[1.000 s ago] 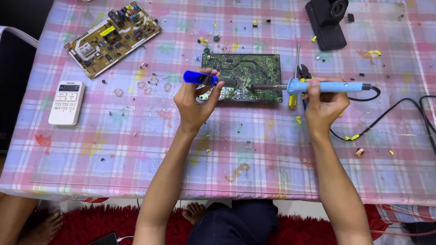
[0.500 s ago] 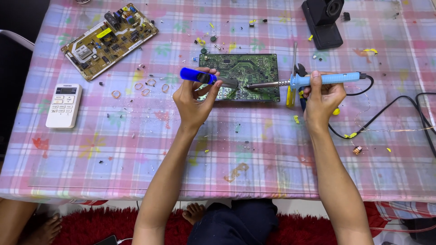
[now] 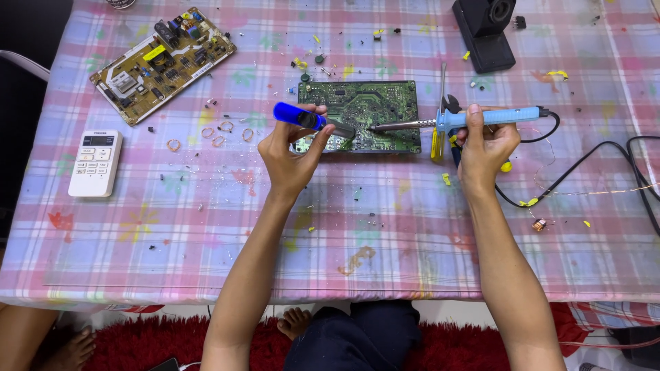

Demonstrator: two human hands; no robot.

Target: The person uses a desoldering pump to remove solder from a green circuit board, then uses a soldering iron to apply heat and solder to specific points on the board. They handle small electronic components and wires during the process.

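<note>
Plaid tablecloth (image 3: 172,227), right hand (image 3: 485,148) gripping soldering iron (image 3: 474,120) lying horizontal, tip left, left hand (image 3: 292,154) gripping blue tool (image 3: 302,117)

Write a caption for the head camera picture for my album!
Left hand holds a blue tool, right hand a soldering iron, over a green circuit board.

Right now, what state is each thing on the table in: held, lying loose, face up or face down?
Left hand: closed on the blue tool.
Right hand: closed on the soldering iron, tip at the green board.
Green board: flat, solder side up.
Brown board: flat, parts side up, untouched.
Remote: lying face up.
Black stand: standing, untouched.
</note>
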